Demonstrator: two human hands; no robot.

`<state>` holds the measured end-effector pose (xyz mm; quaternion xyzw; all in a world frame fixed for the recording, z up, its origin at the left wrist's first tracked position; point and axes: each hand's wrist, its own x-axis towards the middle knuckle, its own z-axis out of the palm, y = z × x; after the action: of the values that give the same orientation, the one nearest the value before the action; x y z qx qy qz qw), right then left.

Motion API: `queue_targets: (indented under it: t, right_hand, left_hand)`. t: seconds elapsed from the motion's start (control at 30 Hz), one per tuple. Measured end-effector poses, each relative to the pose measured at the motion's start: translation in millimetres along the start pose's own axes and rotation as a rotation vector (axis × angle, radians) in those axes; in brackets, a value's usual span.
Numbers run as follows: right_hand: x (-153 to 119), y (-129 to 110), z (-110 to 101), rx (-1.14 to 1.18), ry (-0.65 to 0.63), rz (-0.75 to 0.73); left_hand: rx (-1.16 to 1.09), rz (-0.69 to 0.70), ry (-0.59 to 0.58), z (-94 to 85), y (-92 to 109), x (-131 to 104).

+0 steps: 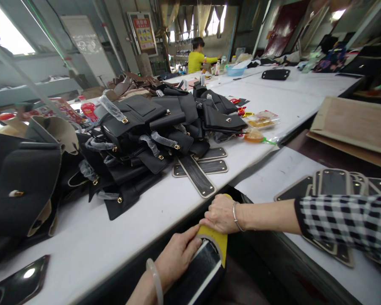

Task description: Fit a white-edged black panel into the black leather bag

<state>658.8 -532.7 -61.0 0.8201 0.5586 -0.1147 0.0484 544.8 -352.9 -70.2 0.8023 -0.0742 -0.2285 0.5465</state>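
Observation:
My left hand grips the upper edge of a glossy black piece, its fingers over the rim where black meets yellow. A pale stripe runs along this piece, which looks like a bag part; its lower end is hidden. My right hand is closed in a fist on a bright yellow, sheet-like piece curving around the black one's end. Both hands are close together over the gap between two tables. Just beyond them, several black strips with beige edges and metal studs lie crossed on the white table.
Black handbags with plastic-wrapped handles are heaped on the white table. A phone lies at lower left. More studded panels and a cardboard box are at right. A person in yellow sits far back.

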Motion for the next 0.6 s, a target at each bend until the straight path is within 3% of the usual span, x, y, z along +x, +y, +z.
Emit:
queue_targets:
  t: [0.23, 0.43, 0.6]
  right_hand:
    - [-8.5, -11.7, 1.7, 0.047, -0.058, 0.07]
    - [-22.7, -37.5, 2.3, 0.069, -0.044, 0.209]
    - [-30.6, -58.5, 7.2, 0.09, 0.004, 0.297]
  left_hand:
    - [0.064, 0.042, -0.002, 2.1, 3.8, -3.4]
    - [0.113, 0.016, 0.002, 4.7, 2.1, -8.5]
    - [-0.011, -0.036, -0.009, 3.4, -1.7, -5.2]
